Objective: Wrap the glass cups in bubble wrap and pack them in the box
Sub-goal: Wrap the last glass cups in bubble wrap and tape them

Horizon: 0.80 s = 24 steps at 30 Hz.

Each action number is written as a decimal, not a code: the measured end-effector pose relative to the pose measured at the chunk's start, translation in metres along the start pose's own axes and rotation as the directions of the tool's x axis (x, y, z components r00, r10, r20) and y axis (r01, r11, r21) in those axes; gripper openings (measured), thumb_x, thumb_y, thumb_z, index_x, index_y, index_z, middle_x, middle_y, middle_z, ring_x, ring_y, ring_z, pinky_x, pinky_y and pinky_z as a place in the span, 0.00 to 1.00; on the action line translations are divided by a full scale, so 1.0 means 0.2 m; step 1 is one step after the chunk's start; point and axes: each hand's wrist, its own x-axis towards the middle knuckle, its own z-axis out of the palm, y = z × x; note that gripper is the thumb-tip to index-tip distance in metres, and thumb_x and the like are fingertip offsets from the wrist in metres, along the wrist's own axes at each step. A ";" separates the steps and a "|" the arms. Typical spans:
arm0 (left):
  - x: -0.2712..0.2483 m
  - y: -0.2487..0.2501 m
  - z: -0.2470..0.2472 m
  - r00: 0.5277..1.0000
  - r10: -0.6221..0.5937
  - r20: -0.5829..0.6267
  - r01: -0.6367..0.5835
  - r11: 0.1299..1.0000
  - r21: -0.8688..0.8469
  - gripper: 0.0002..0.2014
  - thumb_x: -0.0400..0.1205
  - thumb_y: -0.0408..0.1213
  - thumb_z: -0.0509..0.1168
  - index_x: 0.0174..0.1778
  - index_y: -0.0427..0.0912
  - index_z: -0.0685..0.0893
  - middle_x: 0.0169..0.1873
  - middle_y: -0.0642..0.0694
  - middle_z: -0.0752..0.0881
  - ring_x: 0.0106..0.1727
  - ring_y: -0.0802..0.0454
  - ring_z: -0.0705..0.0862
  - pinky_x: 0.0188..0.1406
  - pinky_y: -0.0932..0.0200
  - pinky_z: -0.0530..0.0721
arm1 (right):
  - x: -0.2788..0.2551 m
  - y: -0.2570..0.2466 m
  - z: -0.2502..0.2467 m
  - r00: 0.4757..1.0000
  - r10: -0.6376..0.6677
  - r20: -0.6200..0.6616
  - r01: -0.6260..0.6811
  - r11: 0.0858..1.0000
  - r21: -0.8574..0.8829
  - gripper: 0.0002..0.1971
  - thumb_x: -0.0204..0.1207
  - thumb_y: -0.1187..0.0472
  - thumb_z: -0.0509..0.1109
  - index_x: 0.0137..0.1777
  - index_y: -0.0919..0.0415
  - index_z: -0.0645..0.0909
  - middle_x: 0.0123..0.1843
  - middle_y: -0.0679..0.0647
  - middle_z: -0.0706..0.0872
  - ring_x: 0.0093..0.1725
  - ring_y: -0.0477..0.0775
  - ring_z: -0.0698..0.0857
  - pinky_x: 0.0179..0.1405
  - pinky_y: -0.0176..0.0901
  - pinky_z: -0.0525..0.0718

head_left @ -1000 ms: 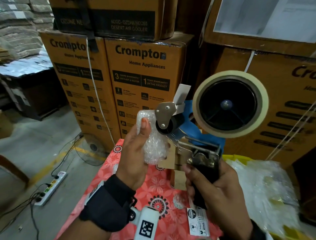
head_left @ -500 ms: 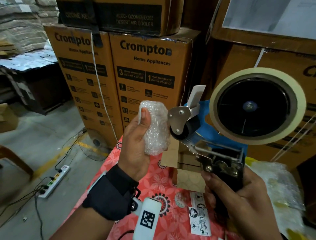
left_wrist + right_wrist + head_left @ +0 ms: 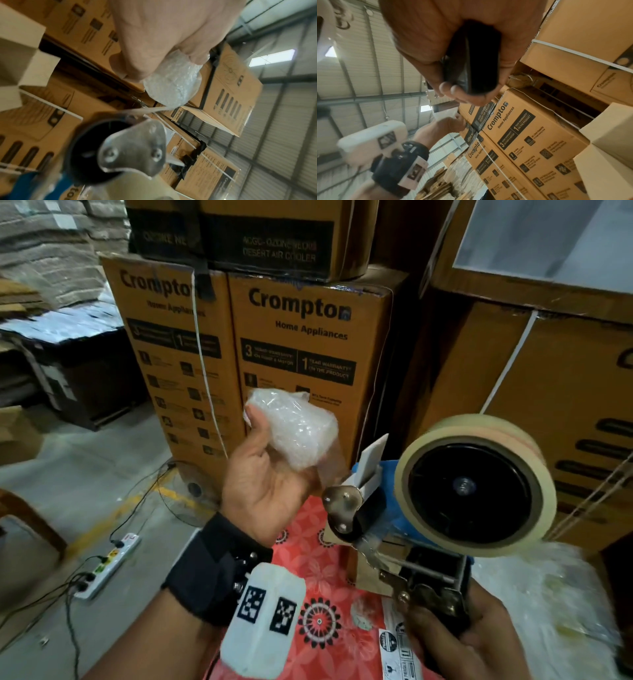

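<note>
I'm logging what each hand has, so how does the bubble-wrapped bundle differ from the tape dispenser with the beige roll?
The clear bubble-wrapped bundle is soft, crinkled and translucent; the blue and metal tape dispenser is rigid and opaque, and carries a beige roll. The bundle is the smaller, gripped in the left hand; the dispenser is bulkier, held by its black handle in the right hand. The bundle sits higher than the dispenser. Both are held up above the red floral cloth, joined by a strip of clear tape.

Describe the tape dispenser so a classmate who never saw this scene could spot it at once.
Start at the stacked Crompton cartons, then drop to the red floral cloth. Above it, the right hand grips the tape dispenser by its black handle. Only it carries a big beige tape roll.
</note>
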 end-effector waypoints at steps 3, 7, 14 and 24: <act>-0.01 -0.07 0.00 0.991 -0.097 0.092 0.104 0.992 -0.065 0.33 0.90 0.55 0.61 0.88 0.40 0.71 0.83 0.29 0.76 0.84 0.28 0.75 0.66 0.31 0.90 | 0.02 0.02 0.00 0.999 -0.027 -0.022 0.027 1.000 -0.003 0.24 0.55 0.45 0.85 0.54 0.29 0.90 0.39 0.58 0.95 0.36 0.57 0.94 0.45 0.48 0.88; 0.00 -0.12 -0.03 0.990 -0.115 0.081 0.121 0.991 -0.061 0.32 0.90 0.48 0.65 0.90 0.42 0.68 0.83 0.29 0.76 0.81 0.26 0.78 0.54 0.35 0.93 | 0.03 0.05 0.00 0.998 -0.056 -0.036 0.055 0.998 -0.018 0.17 0.66 0.51 0.84 0.56 0.40 0.93 0.37 0.60 0.94 0.33 0.61 0.94 0.32 0.38 0.87; 0.03 -0.12 -0.09 0.991 -0.125 0.052 0.109 0.963 0.247 0.45 0.69 0.47 0.88 0.82 0.41 0.81 0.80 0.32 0.81 0.80 0.30 0.80 0.80 0.28 0.74 | 0.05 0.11 -0.01 0.995 0.040 -0.086 -0.029 0.991 0.127 0.16 0.68 0.77 0.86 0.54 0.64 0.91 0.31 0.70 0.89 0.25 0.67 0.87 0.24 0.45 0.85; 0.00 -0.16 -0.05 0.947 -0.071 0.315 -0.109 0.848 0.519 0.41 0.83 0.41 0.75 0.89 0.64 0.64 0.81 0.35 0.78 0.78 0.27 0.81 0.69 0.23 0.83 | 0.13 -0.02 0.01 0.997 0.073 0.019 -0.075 0.955 0.288 0.16 0.67 0.60 0.85 0.47 0.69 0.84 0.27 0.72 0.80 0.24 0.64 0.77 0.21 0.46 0.76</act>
